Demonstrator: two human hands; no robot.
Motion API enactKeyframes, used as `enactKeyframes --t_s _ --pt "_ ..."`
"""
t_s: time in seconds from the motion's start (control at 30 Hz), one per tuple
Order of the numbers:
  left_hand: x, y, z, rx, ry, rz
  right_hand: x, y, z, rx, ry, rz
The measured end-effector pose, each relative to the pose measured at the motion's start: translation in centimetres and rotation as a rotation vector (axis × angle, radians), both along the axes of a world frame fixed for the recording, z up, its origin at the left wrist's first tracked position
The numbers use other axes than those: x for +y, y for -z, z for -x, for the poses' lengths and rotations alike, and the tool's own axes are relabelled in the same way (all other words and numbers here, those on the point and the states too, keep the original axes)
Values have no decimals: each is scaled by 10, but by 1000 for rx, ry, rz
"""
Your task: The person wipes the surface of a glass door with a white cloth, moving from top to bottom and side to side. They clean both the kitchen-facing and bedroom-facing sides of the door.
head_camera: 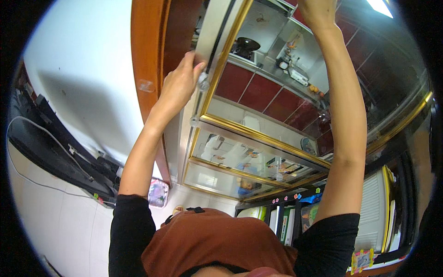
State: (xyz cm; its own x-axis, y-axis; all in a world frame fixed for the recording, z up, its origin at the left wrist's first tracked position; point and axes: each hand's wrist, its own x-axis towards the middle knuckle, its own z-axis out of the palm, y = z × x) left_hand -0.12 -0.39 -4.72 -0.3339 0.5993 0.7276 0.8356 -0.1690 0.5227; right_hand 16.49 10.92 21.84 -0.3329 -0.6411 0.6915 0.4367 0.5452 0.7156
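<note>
Before me stands a glass door (270, 100) with gold-coloured trim and a silver metal edge. My left hand (180, 79) is at that metal edge (211, 38), its thumb and fingertips close together and slightly blurred. I cannot tell whether it grips anything there. Just below the thumb, a clear knob-like fitting (203, 83) sits on the edge, with a smaller clear round fitting (194, 121) lower down. My right hand (319, 12) is raised high in front of the upper glass. Its fingers are cut off by the top of the view.
A brown wooden door frame (148, 62) borders the white wall at left. Through the glass show a kitchen counter (277, 78), a black wok (247, 44) and a kitchen scale (298, 76). Shelves with books and folders (285, 225) stand at lower right; a plastic basket (158, 194) sits on the floor.
</note>
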Motion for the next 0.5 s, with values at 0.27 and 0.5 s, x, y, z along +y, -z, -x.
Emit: enactKeyframes --t_s 0.27,0.5 --pt "4 5 3 1 -21 1 15 145 24 120 69 191" --pt "4 6 6 -12 -43 53 -6 329 7 -164 -5 472"
